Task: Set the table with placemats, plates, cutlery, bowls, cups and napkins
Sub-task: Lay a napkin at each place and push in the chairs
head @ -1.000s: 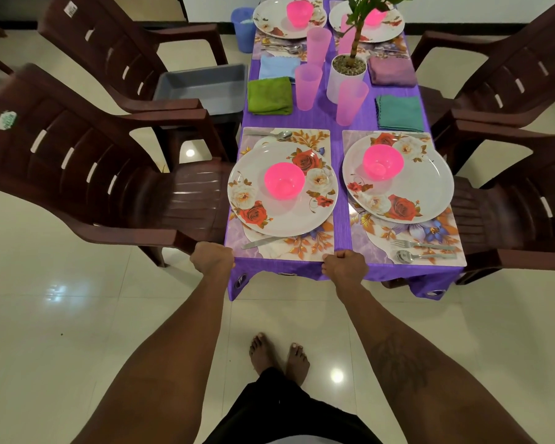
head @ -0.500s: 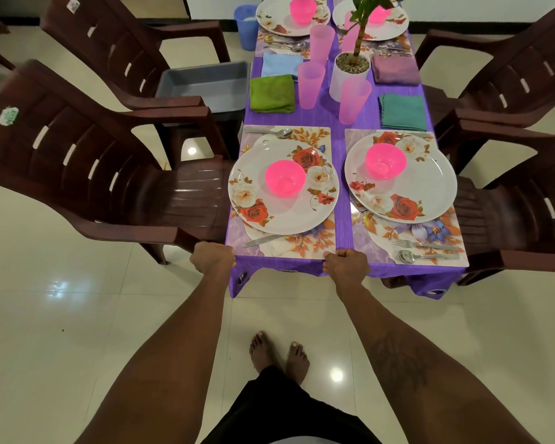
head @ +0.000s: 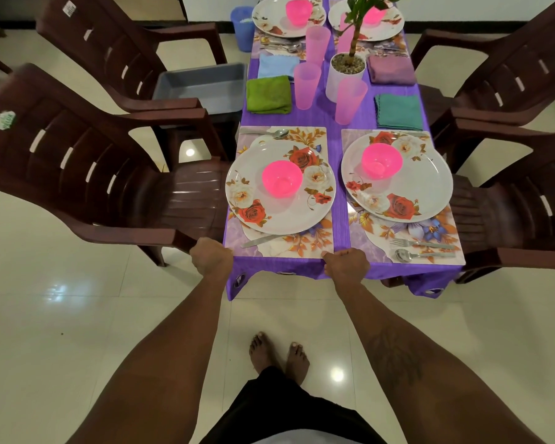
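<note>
Nothing on the table has shifted since a second ago, and your grip has not changed either. Your left hand (head: 211, 261) stays at the near left corner of the purple-clothed table (head: 341, 225), fingers curled tight over its edge. Your right hand (head: 346, 267) is clamped on the same edge, fingers bunched together, right at the near right corner of the left floral rectangular placemat (head: 305, 248). On that mat the white rose-printed round plate (head: 279, 213) carries a bright pink plastic bowl (head: 282, 177), with a steel knife (head: 260, 241) poking out from under the plate's near rim and a steel spoon (head: 269, 133) at the far side. The right floral placemat (head: 430, 229) holds a matching plate (head: 407, 184) and pink bowl (head: 381, 159), with a steel fork (head: 420, 243) and a second spoon (head: 410, 254) lying side by side at its near end. Further up stand translucent pink plastic cups (head: 306, 86), with a folded green cloth napkin (head: 269, 94) to the left and a folded teal napkin (head: 399, 111) to the right. A white plant pot (head: 345, 75) stands among the cups. A dark brown plastic armchair (head: 93, 161) sits beside your left hand, as before
</note>
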The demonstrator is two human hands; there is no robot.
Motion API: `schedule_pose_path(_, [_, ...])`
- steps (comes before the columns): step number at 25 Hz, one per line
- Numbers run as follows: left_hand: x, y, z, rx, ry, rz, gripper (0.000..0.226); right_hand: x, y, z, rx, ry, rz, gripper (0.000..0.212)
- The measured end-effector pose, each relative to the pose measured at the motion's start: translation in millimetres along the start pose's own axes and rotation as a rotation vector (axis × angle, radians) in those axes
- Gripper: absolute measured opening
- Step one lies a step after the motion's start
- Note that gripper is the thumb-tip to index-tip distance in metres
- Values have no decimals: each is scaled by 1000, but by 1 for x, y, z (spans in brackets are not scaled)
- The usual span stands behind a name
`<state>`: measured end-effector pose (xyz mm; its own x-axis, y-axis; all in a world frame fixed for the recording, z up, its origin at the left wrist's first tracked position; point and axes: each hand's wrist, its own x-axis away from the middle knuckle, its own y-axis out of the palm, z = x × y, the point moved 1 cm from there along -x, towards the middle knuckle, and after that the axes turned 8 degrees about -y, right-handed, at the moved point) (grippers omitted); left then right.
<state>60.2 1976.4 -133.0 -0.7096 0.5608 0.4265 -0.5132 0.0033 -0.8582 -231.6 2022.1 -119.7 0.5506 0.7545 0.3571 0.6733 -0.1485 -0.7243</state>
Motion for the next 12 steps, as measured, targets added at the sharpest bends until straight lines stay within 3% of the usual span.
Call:
schedule_pose_path(2, [3,-1,3,-32,57,21,33,1,-4,-3,36,-32,15,54])
schedule_pose_path(5, [18,-4,6,-70,152,97,18,2,-5,-10,59,-240,51,39])
schedule_pose_path(8, [30,-4,9,-246,500,162,12,7,-2,-21,63,-462,21,31])
schedule_pose_path(12, [30,12,18,-300,819,78,25,15,10,-26,121,-701,-142,23])
